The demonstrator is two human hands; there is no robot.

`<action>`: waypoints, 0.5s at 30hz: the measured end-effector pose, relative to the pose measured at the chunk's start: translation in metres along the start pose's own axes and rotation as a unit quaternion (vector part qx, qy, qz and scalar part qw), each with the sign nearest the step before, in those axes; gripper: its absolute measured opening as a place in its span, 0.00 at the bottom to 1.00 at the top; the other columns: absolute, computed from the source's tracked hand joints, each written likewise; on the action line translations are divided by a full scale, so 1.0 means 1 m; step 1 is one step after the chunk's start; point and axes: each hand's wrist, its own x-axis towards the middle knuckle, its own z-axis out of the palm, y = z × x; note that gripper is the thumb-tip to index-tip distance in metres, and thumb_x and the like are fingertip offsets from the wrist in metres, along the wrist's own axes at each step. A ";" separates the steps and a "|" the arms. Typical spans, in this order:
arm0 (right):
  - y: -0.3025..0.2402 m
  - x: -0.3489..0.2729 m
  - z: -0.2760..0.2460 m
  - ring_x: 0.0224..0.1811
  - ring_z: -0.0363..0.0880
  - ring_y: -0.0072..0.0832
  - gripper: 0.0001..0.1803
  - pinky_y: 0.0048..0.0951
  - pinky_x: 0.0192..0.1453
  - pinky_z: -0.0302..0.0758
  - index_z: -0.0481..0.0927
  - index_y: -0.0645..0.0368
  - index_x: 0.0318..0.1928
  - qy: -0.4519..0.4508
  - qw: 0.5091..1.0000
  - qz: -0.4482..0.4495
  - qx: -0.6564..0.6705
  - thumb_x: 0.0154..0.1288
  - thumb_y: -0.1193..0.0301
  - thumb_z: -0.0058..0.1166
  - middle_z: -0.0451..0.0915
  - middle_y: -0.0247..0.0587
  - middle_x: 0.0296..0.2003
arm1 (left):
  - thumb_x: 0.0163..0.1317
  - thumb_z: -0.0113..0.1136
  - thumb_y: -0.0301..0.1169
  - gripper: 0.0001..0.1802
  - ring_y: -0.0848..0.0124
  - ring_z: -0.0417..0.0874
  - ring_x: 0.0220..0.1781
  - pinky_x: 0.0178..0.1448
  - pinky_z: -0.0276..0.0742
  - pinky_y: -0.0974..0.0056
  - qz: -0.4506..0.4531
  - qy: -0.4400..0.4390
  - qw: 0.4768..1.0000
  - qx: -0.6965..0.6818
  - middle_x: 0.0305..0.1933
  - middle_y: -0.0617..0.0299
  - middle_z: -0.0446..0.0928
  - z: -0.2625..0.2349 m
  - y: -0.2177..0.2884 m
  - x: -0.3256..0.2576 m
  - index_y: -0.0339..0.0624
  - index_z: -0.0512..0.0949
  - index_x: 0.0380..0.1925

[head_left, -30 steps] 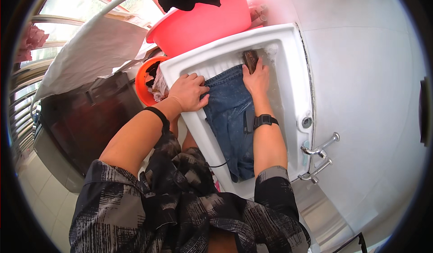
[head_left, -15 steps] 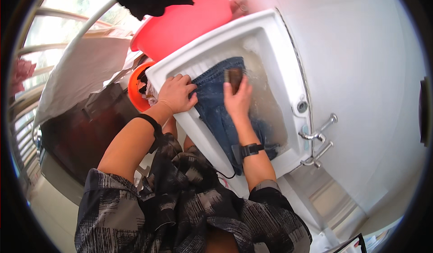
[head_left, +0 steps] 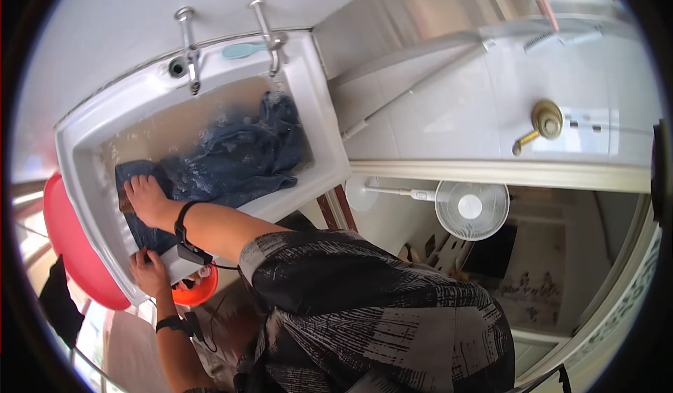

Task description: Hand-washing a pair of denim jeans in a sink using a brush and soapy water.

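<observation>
Soaked blue jeans (head_left: 235, 155) lie spread in a white laundry sink (head_left: 324, 141) with cloudy, sudsy water. My right hand (head_left: 148, 202) is closed round a brown scrubbing brush (head_left: 125, 202), pressed on the jeans towards the ribbed end of the sink; my fingers partly hide it. Beside it, at the sink's near rim, my left hand (head_left: 149, 275) has its fingers curled over the edge of the jeans. Dark straps with small devices sit on both wrists.
Two metal taps (head_left: 189, 50) stand over the sink's ledge, where a pale teal oval item (head_left: 243, 50) lies. A large pink basin (head_left: 80, 246) leans past the sink's end. An orange bucket (head_left: 196, 293) holds clothes. A white fan (head_left: 471, 209) stands through the doorway.
The view has turned strongly, so the taps are now at the top and a doorway shows. My right hand with the brush is now closer to my left hand, which stays at the rim.
</observation>
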 end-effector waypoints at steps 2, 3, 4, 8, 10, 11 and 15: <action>0.008 -0.044 -0.007 0.54 0.72 0.42 0.42 0.44 0.54 0.68 0.71 0.65 0.69 -0.005 0.999 0.040 0.026 0.55 0.61 0.69 0.74 0.49 0.51 | 0.65 0.56 0.41 0.17 0.50 0.81 0.55 0.60 0.77 0.48 -0.047 -0.030 0.998 0.025 0.50 0.55 0.81 0.004 -0.005 -0.010 0.47 0.87 0.46; 0.011 -0.062 -0.012 0.54 0.72 0.42 0.42 0.44 0.54 0.68 0.71 0.65 0.69 0.005 0.998 0.052 0.020 0.55 0.61 0.69 0.74 0.49 0.51 | 0.65 0.56 0.41 0.17 0.50 0.81 0.55 0.60 0.77 0.48 -0.032 -0.028 0.999 0.020 0.50 0.55 0.81 0.000 -0.004 -0.012 0.47 0.87 0.46; 0.017 -0.080 -0.015 0.55 0.72 0.43 0.41 0.47 0.54 0.69 0.71 0.64 0.70 -0.018 0.995 0.086 0.046 0.57 0.61 0.68 0.73 0.49 0.52 | 0.66 0.55 0.43 0.18 0.50 0.81 0.56 0.60 0.77 0.48 -0.053 -0.040 0.997 0.034 0.51 0.56 0.82 -0.004 -0.004 -0.012 0.48 0.87 0.46; 0.034 -0.127 -0.032 0.57 0.73 0.46 0.36 0.56 0.51 0.71 0.74 0.56 0.69 -0.054 0.986 0.141 0.077 0.59 0.60 0.64 0.75 0.48 0.54 | 0.69 0.51 0.47 0.21 0.50 0.81 0.57 0.61 0.77 0.47 -0.069 -0.058 0.995 0.052 0.54 0.56 0.82 -0.011 -0.014 -0.004 0.49 0.87 0.48; 0.057 -0.142 -0.027 0.59 0.73 0.48 0.35 0.60 0.51 0.71 0.74 0.53 0.69 -0.054 0.982 0.175 0.039 0.61 0.61 0.63 0.75 0.48 0.55 | 0.69 0.50 0.47 0.22 0.50 0.82 0.58 0.61 0.77 0.47 -0.055 -0.068 0.995 0.052 0.54 0.56 0.82 -0.005 -0.001 0.004 0.49 0.87 0.48; 0.058 -0.145 -0.028 0.60 0.72 0.49 0.34 0.64 0.51 0.72 0.74 0.50 0.70 -0.071 0.980 0.186 0.016 0.62 0.61 0.61 0.74 0.49 0.57 | 0.69 0.50 0.47 0.22 0.50 0.82 0.58 0.61 0.77 0.47 -0.050 -0.066 0.995 0.048 0.54 0.56 0.82 -0.004 -0.004 0.004 0.49 0.87 0.48; 0.061 -0.160 -0.035 0.61 0.72 0.51 0.31 0.66 0.49 0.74 0.75 0.46 0.70 -0.076 0.975 0.207 0.038 0.65 0.62 0.58 0.74 0.50 0.58 | 0.70 0.49 0.48 0.23 0.49 0.82 0.57 0.60 0.77 0.47 -0.053 -0.062 0.995 0.048 0.55 0.55 0.82 0.000 -0.016 0.004 0.48 0.86 0.49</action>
